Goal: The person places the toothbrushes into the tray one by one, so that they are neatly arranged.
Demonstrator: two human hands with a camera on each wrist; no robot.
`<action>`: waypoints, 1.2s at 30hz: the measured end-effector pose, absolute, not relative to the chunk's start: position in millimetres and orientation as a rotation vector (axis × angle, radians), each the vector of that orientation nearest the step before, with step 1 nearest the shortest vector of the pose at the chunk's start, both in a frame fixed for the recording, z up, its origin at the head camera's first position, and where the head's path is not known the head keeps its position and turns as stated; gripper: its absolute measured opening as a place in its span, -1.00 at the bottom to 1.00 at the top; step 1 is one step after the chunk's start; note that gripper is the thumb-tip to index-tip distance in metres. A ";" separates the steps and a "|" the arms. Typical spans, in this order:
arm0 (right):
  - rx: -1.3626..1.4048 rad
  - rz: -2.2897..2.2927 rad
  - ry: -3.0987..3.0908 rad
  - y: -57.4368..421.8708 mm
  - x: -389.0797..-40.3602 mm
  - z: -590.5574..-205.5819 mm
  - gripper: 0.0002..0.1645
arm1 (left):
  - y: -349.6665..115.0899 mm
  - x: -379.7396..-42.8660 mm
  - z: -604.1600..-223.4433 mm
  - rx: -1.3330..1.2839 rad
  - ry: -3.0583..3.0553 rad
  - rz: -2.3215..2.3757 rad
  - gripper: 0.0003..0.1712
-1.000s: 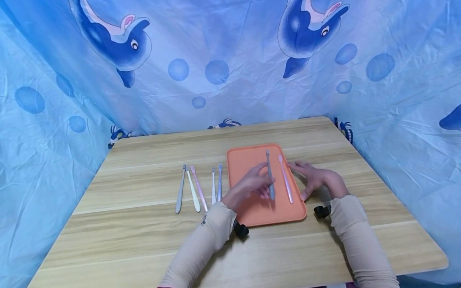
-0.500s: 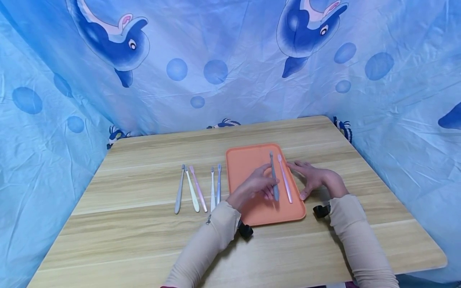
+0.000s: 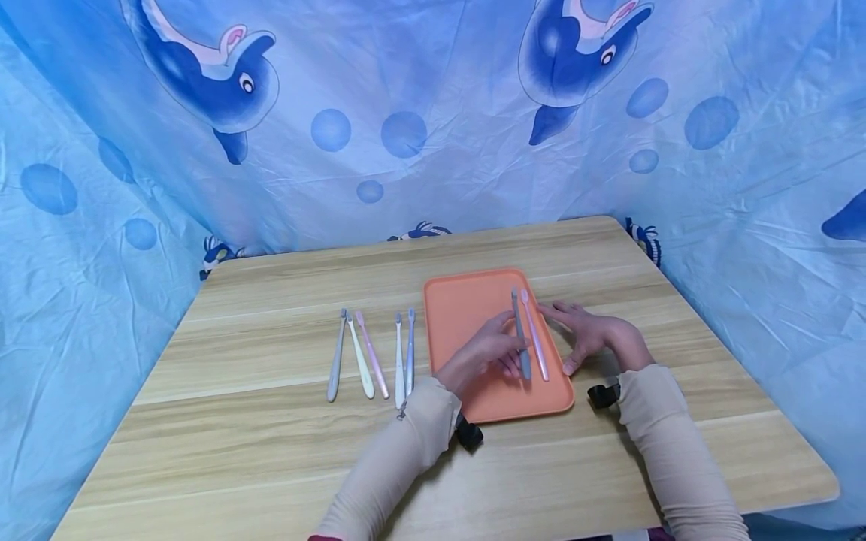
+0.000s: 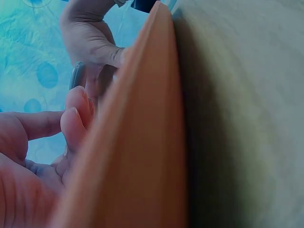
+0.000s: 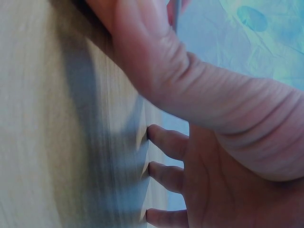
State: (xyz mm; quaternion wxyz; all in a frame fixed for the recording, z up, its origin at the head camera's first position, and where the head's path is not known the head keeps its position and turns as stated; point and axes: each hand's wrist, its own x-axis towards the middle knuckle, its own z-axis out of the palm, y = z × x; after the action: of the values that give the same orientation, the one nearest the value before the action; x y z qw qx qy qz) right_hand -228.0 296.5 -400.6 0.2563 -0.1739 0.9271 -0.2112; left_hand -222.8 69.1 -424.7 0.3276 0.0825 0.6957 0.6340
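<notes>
Wood-grained tabletop (image 3: 284, 466), rounded orange tray (image 3: 460, 300), left fingers (image 3: 501, 319) tight round a slender grey toothbrush (image 3: 519, 323), right fingers (image 3: 558, 314) apart.

Wrinkled beige sleeves (image 3: 679, 451); black wrist-worn cameras (image 3: 469, 433).

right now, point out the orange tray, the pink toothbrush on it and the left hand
Orange tray (image 3: 467, 300), head view: bare floor
Pink toothbrush (image 3: 536, 338), head view: its handle
Left hand (image 3: 489, 348), head view: between wrist and fingertips
</notes>
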 end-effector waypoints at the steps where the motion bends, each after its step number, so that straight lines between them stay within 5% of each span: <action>1: -0.475 -0.575 2.515 296.7 -228.1 -400.6 0.62 | 69.9 -222.6 -425.0 0.220 1.828 1.655 -0.12; 23: -0.487 -0.596 2.498 298.1 -229.1 -401.9 0.63 | 89.2 -224.2 -432.7 0.203 2.021 1.559 -0.24; 36: -0.507 -0.592 2.510 298.0 -229.2 -402.0 0.63 | 93.6 -220.2 -432.2 0.181 2.127 1.527 -0.14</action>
State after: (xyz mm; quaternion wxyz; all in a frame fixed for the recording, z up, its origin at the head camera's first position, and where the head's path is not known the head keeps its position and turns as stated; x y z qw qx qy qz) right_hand -229.2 298.0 -402.0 0.2540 -0.1867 0.9237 -0.2177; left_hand -220.2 93.6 -432.2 0.2555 0.0667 0.7836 0.5624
